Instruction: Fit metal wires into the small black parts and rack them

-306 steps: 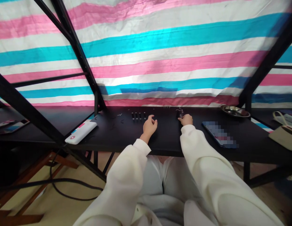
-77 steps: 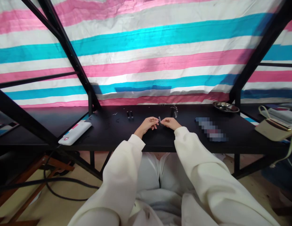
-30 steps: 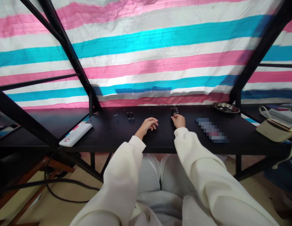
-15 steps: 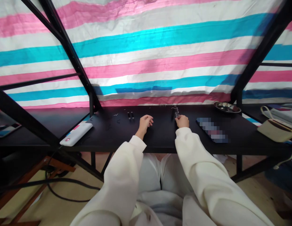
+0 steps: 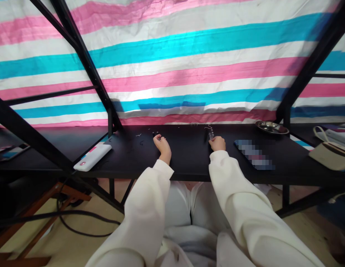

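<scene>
Left hand: fingers curled in over the near ends of the small dark cylinders; whether they pinch 1 or merely hover cannot be determined. Right hand: thumb and fingers drawn together at the near end of a row of grey pieces; the grip itself is hidden, so whether anything is pinched cannot be told.

Location: the cylinders lie left of centre on the black table, toward its far side; the grey row lies well apart from them, to the right, with 1 dark strip just beside it.

Handling, in this inspector's judgement: the cylinders should prove light and stiff, smooth enough to roll or slip, and not evidently fragile. Recommended hold: thumb and forefinger across the middle of the barrel. The grey pieces appear light and easily scattered; lift singly by the sides.

Count: hands, 2. Cylinder ends visible, 2; more beneath the left fingers cannot be excluded. Grey row, 1; its pieces are too small to number reliably. White oblong case, 1. Phone, face blurred, 1. Metal dish, 1. Beige bag at far right, 1.
</scene>
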A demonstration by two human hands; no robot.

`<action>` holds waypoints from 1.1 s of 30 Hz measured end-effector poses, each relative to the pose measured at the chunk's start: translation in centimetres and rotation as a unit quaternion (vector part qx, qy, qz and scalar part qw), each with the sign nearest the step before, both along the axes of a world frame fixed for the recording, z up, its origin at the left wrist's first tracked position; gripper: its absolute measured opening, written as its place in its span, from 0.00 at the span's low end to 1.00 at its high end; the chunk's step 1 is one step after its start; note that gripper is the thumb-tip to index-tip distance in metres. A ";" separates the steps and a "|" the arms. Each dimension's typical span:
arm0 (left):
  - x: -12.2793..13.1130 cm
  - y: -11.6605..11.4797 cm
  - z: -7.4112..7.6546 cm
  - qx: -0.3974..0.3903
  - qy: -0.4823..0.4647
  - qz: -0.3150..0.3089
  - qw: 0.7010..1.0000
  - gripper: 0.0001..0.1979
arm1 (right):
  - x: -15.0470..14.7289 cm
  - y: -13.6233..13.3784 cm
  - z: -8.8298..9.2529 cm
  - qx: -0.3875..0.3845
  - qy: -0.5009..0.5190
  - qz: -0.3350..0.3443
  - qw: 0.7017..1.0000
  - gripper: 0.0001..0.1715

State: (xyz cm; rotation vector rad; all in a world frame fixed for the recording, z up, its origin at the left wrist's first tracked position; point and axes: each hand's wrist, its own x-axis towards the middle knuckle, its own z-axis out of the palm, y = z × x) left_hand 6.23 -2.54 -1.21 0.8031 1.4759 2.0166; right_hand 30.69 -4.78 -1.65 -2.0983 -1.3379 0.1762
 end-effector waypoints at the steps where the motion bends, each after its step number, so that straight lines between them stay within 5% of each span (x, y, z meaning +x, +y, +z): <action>1: 0.0 -0.1 0.0 -0.001 0.005 0.012 1.000 0.11 | 0.0 0.0 0.0 -0.002 0.001 0.001 1.000 0.12; 23: -0.2 0.1 -0.1 0.004 0.034 0.075 0.997 0.14 | -0.2 -1.1 0.6 -0.064 -0.034 0.011 0.997 0.15; 33: 0.2 -0.3 -0.2 -0.099 0.128 -0.010 0.987 0.17 | -1.5 -1.1 0.0 -0.024 -0.076 0.162 0.984 0.14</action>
